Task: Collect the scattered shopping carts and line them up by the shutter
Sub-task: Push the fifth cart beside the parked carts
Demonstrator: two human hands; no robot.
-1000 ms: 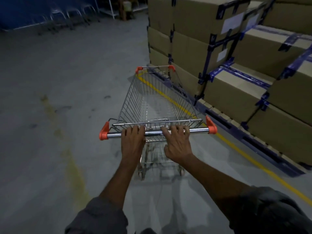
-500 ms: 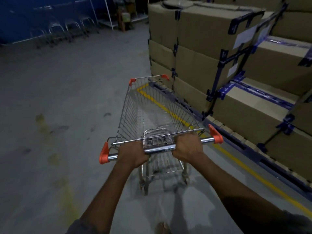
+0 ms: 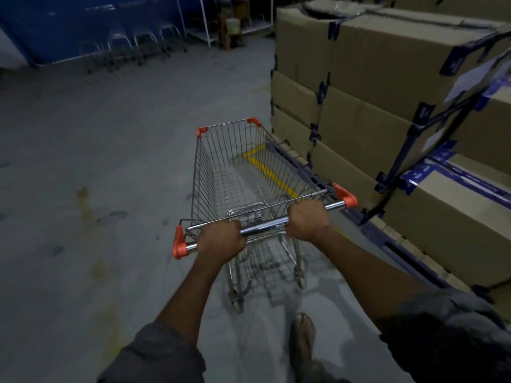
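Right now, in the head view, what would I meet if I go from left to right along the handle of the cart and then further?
left orange end cap → left hand → bare stretch of handle bar → right hand → right orange end cap → stacked cardboard boxes

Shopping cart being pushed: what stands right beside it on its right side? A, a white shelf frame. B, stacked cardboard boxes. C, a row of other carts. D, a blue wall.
B: the stacked cardboard boxes rise close along the right of the shopping cart, while the left hand and right hand both grip its handle.
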